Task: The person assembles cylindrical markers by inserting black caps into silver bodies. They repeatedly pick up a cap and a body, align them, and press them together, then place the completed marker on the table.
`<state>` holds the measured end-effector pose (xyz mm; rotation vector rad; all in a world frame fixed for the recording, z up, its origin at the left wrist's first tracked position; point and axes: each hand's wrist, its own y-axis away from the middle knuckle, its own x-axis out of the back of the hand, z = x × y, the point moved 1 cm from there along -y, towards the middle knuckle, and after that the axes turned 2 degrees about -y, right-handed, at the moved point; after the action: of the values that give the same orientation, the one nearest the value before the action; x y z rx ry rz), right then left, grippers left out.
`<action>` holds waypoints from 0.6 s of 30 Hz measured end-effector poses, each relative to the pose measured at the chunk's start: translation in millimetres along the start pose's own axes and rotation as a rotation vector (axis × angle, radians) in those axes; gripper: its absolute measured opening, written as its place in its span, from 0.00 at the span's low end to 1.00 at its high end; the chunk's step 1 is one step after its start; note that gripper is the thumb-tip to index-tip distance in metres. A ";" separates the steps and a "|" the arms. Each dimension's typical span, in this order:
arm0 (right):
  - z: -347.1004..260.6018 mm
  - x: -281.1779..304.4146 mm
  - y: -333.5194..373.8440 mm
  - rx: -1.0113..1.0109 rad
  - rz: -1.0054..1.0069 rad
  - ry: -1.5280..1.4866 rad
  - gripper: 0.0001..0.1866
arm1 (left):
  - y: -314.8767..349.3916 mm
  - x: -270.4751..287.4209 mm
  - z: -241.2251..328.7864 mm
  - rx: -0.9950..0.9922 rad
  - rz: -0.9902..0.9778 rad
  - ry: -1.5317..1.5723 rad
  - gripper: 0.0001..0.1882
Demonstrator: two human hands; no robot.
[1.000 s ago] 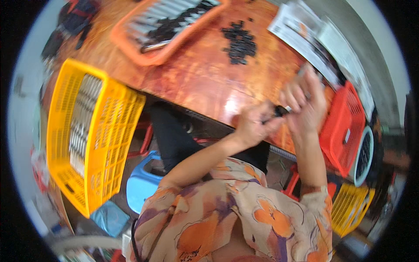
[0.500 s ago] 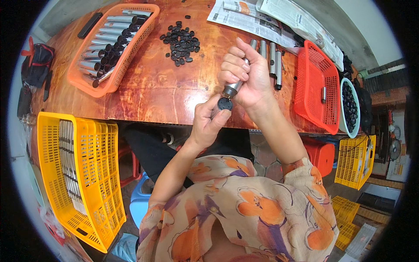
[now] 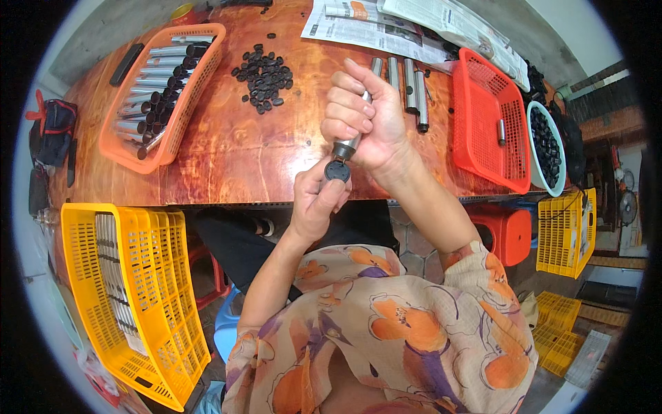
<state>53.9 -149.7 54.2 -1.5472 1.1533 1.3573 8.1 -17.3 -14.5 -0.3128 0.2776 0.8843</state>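
My right hand [image 3: 372,121] is wrapped round a silver metal cylinder [image 3: 349,145] with a dark collar at its lower end, held at a slant above the table's near edge. Below it, my left hand [image 3: 317,203] pinches a piece with a round black end cap [image 3: 337,171], thumb on the cap's near side. The cylinder's narrow tip meets or nearly meets the cap; contact is hard to make out. Most of the piece behind the cap is hidden by my left fingers. Beyond my hands lies a pile of small black caps [image 3: 265,79].
Silver tubes [image 3: 409,86] lie right of my right hand, near newspapers [image 3: 372,31]. A red basket [image 3: 476,162] and a pale bowl of black parts [image 3: 546,148] stand farther right. At left are an orange basket of tubes [image 3: 200,90] and a yellow crate [image 3: 155,255].
The whole view has shifted, so the table and its things sit farther left. Both hands keep their grips, cylinder against or close to the cap; no clear change between them.
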 end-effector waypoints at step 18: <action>0.0 -22.0 17.8 0.020 -0.283 0.422 0.20 | 0.1 -0.5 -2.2 0.030 -0.090 -0.001 0.28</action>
<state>36.4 -151.9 76.3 -1.9566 1.1300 0.8537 7.5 -18.5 -16.3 -0.2946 0.2735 0.7909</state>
